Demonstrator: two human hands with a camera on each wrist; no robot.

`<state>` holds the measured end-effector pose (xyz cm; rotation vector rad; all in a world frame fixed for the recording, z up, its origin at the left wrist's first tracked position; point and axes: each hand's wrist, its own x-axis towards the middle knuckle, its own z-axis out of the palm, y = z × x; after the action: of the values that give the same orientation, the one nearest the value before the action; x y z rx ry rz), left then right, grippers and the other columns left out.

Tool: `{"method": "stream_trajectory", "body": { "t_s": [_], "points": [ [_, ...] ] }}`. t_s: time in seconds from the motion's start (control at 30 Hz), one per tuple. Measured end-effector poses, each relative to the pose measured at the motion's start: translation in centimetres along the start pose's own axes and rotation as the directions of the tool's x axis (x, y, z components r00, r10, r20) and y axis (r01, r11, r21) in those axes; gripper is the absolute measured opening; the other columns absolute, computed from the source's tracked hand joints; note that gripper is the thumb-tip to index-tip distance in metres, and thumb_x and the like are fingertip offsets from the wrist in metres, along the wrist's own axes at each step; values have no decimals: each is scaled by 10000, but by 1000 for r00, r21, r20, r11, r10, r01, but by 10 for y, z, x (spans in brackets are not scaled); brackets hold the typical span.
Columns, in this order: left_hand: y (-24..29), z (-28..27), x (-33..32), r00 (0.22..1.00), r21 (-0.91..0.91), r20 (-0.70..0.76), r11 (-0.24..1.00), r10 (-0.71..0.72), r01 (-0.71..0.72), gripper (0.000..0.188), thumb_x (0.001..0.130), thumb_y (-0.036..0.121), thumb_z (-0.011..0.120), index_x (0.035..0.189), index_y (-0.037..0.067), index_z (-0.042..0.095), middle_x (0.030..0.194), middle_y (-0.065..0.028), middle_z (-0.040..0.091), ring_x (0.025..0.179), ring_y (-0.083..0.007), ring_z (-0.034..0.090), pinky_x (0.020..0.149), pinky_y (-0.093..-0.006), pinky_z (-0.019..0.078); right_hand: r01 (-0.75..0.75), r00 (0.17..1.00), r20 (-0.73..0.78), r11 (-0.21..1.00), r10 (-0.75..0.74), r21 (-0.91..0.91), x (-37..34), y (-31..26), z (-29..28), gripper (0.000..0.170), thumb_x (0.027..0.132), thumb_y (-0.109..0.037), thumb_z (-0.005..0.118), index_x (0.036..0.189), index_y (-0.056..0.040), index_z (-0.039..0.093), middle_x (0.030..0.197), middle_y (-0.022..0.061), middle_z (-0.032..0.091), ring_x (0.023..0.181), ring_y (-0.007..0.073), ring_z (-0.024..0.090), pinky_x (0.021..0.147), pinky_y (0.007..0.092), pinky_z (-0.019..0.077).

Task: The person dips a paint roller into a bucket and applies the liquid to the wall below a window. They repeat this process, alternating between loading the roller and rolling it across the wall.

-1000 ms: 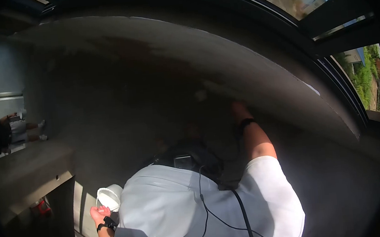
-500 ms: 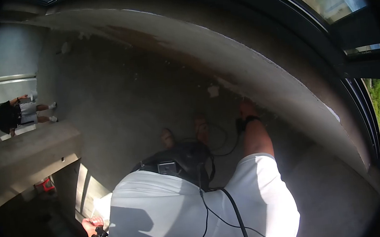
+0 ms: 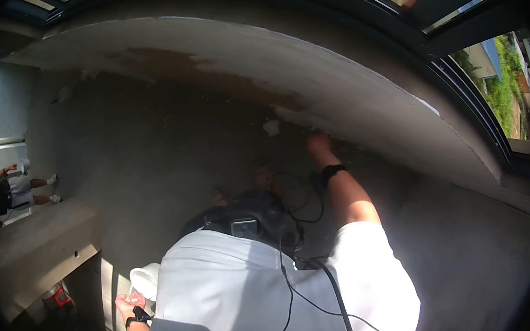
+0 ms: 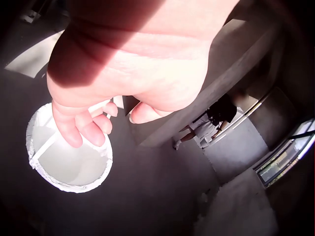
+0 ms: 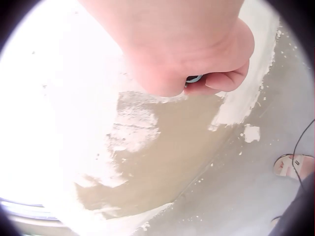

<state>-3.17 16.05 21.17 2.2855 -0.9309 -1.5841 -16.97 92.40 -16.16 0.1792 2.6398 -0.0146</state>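
My left hand [image 3: 131,305] is at my left hip, its fingers curled round the thin white handle [image 4: 45,149] of a white bucket [image 4: 69,188]. The bucket hangs below these fingers, with a rough, crusted rim and a pale inside. Low by the curved wall [image 3: 359,86], my right hand [image 3: 322,150] grips a tool; only a dark bit of its handle with a light-blue edge [image 5: 194,78] shows inside the fist. The working end is hidden behind the hand. Beyond the hand lies a brownish patch [image 5: 167,152] bordered by white coating.
A pale flat scrap [image 3: 271,127] and white crumbs lie on the floor near the wall's foot. Cables [image 3: 289,297] hang across my shirt. A concrete ledge [image 3: 38,257] stands at the left, a person [image 3: 3,194] beyond it. Windows [image 3: 510,91] line the wall's upper side.
The head view swings one way and back. Both hands keep nearly their places, right by the wall and left at the hip; the bucket, partly hidden half a second ago, shows more again.
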Motion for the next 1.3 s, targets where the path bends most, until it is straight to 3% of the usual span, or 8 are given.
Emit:
{"method": "stream_trajectory", "body": {
  "t_s": [0.23, 0.3, 0.4, 0.5, 0.83, 1.03, 1.1, 1.3],
  "points": [
    [14, 59, 90, 975, 123, 202, 990, -97, 73, 242, 721, 256, 553, 835, 116, 392, 873, -39, 503, 863, -215, 549, 874, -432, 461, -58, 997, -51, 998, 57, -12, -62, -25, -99, 216, 832, -174, 529, 812, -83, 725, 845, 144, 704, 783, 313, 686, 652, 449, 524],
    [16, 75, 104, 962, 146, 252, 987, -106, 70, 233, 725, 243, 548, 822, 115, 379, 870, -49, 503, 856, -214, 545, 874, -435, 462, -346, 862, -7, 598, 507, 722, -80, -37, -117, 218, 840, -148, 525, 797, -21, 697, 781, 180, 686, 726, 309, 679, 604, 434, 511],
    [20, 99, 127, 941, 166, 321, 985, -105, 53, 239, 715, 237, 548, 822, 120, 369, 879, -52, 495, 868, -213, 534, 894, -443, 451, -316, 793, 187, 128, 580, 940, -131, -68, -208, 232, 859, -128, 517, 780, 48, 647, 700, 172, 649, 623, 270, 643, 532, 408, 480],
    [19, 117, 145, 924, 190, 365, 981, -110, 41, 253, 706, 236, 551, 832, 128, 361, 912, -53, 477, 892, -217, 516, 921, -448, 434, -288, 780, 245, -18, 576, 958, -162, -86, -259, 211, 863, -113, 528, 759, 63, 583, 644, 112, 590, 527, 204, 574, 447, 364, 425],
    [17, 112, 148, 913, 184, 395, 982, -102, 30, 217, 724, 232, 534, 830, 138, 370, 926, -28, 467, 902, -214, 508, 939, -449, 417, -214, 788, 228, -92, 572, 972, -156, -90, -242, 193, 841, -162, 515, 744, -5, 568, 591, 76, 519, 443, 200, 487, 411, 333, 383],
    [9, 63, 128, 955, 153, 286, 987, -84, 41, 191, 729, 235, 507, 821, 143, 368, 927, -25, 464, 901, -203, 504, 920, -440, 422, -204, 847, 118, 112, 518, 973, -88, -65, -140, 237, 854, -195, 538, 750, 10, 594, 628, 111, 575, 525, 210, 570, 445, 380, 427],
    [2, 42, 119, 964, 117, 259, 993, -53, 23, 188, 729, 234, 506, 819, 145, 368, 930, -27, 465, 904, -202, 503, 917, -442, 424, -81, 937, -175, 678, 301, 731, -43, -43, -65, 206, 849, -175, 549, 795, 3, 640, 685, 142, 634, 608, 236, 640, 506, 398, 479],
    [-25, -12, 88, 996, 29, 87, 1000, 0, -3, 178, 746, 252, 493, 810, 148, 365, 933, -30, 477, 881, -197, 517, 876, -448, 445, 78, 997, 24, 996, -78, -30, 5, -50, -76, 199, 856, -130, 541, 955, -74, 705, 931, 129, 698, 896, 277, 686, 760, 418, 541]
  ]
}}
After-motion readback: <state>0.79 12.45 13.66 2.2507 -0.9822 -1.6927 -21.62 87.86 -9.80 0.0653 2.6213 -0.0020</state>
